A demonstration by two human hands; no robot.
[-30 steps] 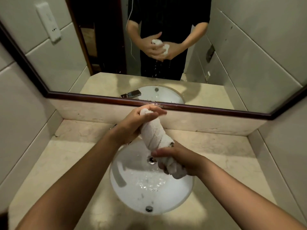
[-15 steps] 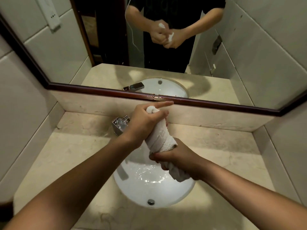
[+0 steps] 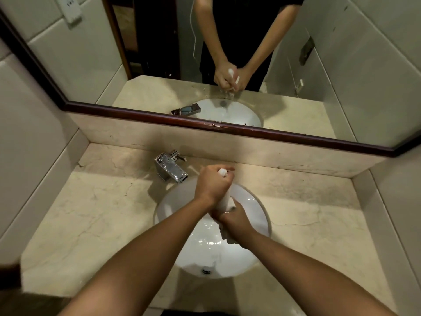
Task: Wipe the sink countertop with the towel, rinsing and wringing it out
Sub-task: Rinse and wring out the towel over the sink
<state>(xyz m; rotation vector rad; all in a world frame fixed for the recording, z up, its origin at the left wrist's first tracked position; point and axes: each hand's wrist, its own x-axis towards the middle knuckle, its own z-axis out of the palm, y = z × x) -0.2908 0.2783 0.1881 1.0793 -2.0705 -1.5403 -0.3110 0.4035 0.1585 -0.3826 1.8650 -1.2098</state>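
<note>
Here, a wide framed mirror (image 3: 296, 87) spans the wall above a pale stone surface (image 3: 91, 213), which carries a white oval sink (image 3: 255, 254) and a chrome faucet (image 3: 170, 167) at the basin's far left rim. Over that basin a person holds a white towel (image 3: 225, 201), twisted into a tight roll; keeping it above the bowl looks meant to let wrung water fall into the sink rather than onto the stone, and drips show in the reflection. The left hand (image 3: 213, 184) is clamped around the roll's far end, the right hand (image 3: 234, 221) is clenched on its near end, and the two nearly touch. The roll's long axis runs from the mirror side toward the person, its far tip poking up past the left fist, its near tail hanging below the right.
</note>
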